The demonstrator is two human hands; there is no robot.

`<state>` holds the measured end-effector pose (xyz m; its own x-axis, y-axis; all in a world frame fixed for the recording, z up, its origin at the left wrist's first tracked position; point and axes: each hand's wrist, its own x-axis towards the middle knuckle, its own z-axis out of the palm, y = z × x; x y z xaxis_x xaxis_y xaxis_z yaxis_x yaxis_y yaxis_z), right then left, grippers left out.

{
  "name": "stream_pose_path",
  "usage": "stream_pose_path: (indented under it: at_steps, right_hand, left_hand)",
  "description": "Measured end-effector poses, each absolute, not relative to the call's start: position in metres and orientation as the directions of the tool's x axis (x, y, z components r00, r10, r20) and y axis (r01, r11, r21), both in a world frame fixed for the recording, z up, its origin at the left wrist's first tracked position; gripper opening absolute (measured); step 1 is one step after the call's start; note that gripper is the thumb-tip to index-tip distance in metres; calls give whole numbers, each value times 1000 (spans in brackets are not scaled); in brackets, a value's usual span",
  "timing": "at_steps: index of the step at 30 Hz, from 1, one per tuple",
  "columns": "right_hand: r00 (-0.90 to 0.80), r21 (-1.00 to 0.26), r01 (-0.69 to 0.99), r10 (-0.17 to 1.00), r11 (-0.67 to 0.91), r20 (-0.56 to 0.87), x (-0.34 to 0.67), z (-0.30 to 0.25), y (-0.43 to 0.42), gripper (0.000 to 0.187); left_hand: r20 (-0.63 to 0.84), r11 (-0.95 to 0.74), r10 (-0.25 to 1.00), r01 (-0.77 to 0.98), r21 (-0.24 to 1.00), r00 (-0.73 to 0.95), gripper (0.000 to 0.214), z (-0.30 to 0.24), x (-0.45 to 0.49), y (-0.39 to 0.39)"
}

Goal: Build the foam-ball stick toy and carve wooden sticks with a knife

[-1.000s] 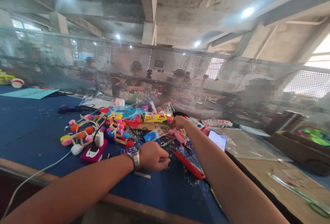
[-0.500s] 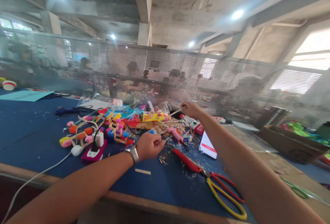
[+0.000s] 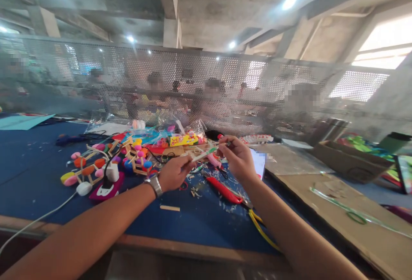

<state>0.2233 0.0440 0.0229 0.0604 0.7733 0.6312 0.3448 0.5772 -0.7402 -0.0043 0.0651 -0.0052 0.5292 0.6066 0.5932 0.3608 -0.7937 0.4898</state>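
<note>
Above the cluttered middle of the blue table, my left hand (image 3: 175, 171), wearing a metal watch (image 3: 156, 185), is closed on one end of a thin pale stick (image 3: 202, 156). Its far end looks green and reaches toward my right hand (image 3: 238, 158), whose fingers are curled together; what they pinch is too small to make out. Just behind the stick is a pink glue gun (image 3: 213, 160), partly covered by my right hand. Below the hands lies a scissor-like tool (image 3: 223, 189) with a red part and yellow handle, partly hidden by my right forearm.
Left of my hands stand wooden-stick frames with coloured pom-poms (image 3: 86, 170) and a magenta power strip (image 3: 107, 190) with a white cable. A loose wooden stick (image 3: 170, 208) lies near the front. A phone (image 3: 258, 162), cardboard box (image 3: 352, 159) and perforated screen (image 3: 189, 86) surround the work.
My right hand has come down and in toward my left hand, which has lifted slightly. The pale stick, earlier at my right hand, now extends from my left. The view has shifted right.
</note>
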Motion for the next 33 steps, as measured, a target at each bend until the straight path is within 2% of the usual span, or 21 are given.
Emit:
stream_pose_path:
  at_steps: [5, 10, 15, 18, 20, 23, 26, 30, 33]
  right_hand:
    - [4, -771, 277, 802, 573, 597, 214, 10, 49, 56]
    - [-66, -762, 330, 819, 556, 569, 206, -2, 41, 59]
    - [-170, -695, 450, 818, 560, 549, 197, -9, 39, 55]
    - [-204, -631, 542, 815, 555, 542, 206, -5, 48, 37]
    - [-173, -592, 618, 824, 517, 540, 219, -2, 58, 24]
    - [-73, -550, 742, 863, 382, 500, 242, -6, 75, 27]
    - [-31, -518, 817, 918, 251, 396, 254, -19, 89, 27]
    - [8, -524, 841, 965, 134, 261, 257, -31, 101, 30]
    - [63, -587, 804, 969, 93, 239, 263, -29, 106, 31]
  left_hand:
    - [530, -775, 623, 357, 522, 575, 39, -9, -6, 67]
    - [518, -762, 633, 343, 549, 576, 39, -11, -6, 69]
    - [529, -770, 623, 333, 545, 575, 41, -8, -6, 67]
    - [553, -768, 633, 347, 539, 542, 43, -6, -8, 69]
    - [572, -758, 649, 365, 541, 501, 44, -5, -10, 72]
    - [588, -739, 673, 386, 552, 448, 47, -4, -14, 76]
    - [588, -724, 690, 392, 568, 422, 48, -3, -17, 77]
    - [593, -716, 698, 389, 580, 401, 46, -1, -18, 76]
    - [603, -716, 698, 386, 582, 386, 45, 2, -18, 75]
